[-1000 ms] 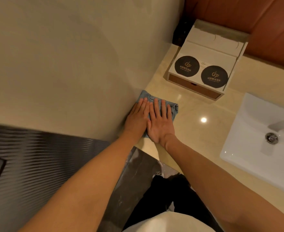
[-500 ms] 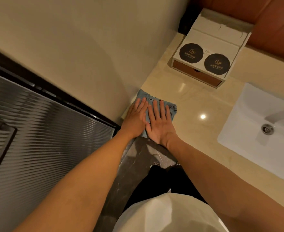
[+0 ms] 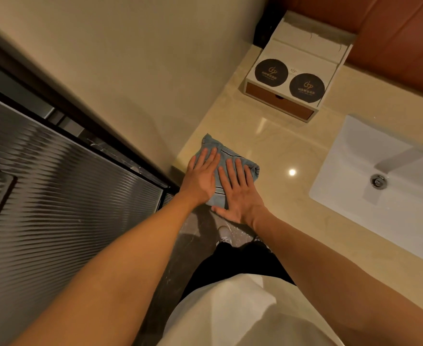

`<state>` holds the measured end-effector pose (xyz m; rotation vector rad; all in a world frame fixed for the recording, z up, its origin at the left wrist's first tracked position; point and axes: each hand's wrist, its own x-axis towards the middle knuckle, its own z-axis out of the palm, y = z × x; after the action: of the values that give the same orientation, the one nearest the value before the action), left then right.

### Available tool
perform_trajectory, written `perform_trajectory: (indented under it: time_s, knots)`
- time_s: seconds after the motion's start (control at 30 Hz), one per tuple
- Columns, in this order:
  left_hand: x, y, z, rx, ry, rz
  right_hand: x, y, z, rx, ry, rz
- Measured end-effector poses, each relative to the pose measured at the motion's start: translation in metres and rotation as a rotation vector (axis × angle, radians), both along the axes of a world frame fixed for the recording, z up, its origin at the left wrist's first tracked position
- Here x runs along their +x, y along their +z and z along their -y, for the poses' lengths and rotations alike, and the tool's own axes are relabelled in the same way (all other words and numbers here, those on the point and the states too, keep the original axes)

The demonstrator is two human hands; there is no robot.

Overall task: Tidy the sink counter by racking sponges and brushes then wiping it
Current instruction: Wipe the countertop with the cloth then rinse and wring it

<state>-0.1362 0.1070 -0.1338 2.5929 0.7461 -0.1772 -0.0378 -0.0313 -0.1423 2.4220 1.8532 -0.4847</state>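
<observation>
A folded blue cloth (image 3: 211, 146) lies flat at the near left corner of the beige counter (image 3: 275, 146), right by the wall. My left hand (image 3: 201, 177) and my right hand (image 3: 239, 188) both press down on it, palms flat and fingers spread, side by side. The cloth's near edge reaches the counter's front edge, and my right thumb hangs just past it. Most of the cloth is hidden under my hands. No sponges or brushes are in view.
A white box (image 3: 295, 68) with two black round lids and a brown drawer stands at the back of the counter. A white sink (image 3: 380, 186) with a metal drain is set in at the right. A ribbed glass door (image 3: 55, 186) is at the left.
Both hands have slid the cloth toward me along the wall, up to the counter's front edge. The view has tilted down and left, showing more of the glass door.
</observation>
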Motion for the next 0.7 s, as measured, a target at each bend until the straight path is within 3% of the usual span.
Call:
perform_trajectory:
  time_s: [0.4, 0.7]
  knots:
    - [0.011, 0.007, 0.02, 0.051, -0.017, -0.12, -0.001, 0.004, 0.021, -0.082, 0.001, 0.049]
    - [0.013, 0.019, 0.03, -0.008, -0.004, -0.093, 0.007, 0.017, 0.031, -0.106, -0.006, -0.084]
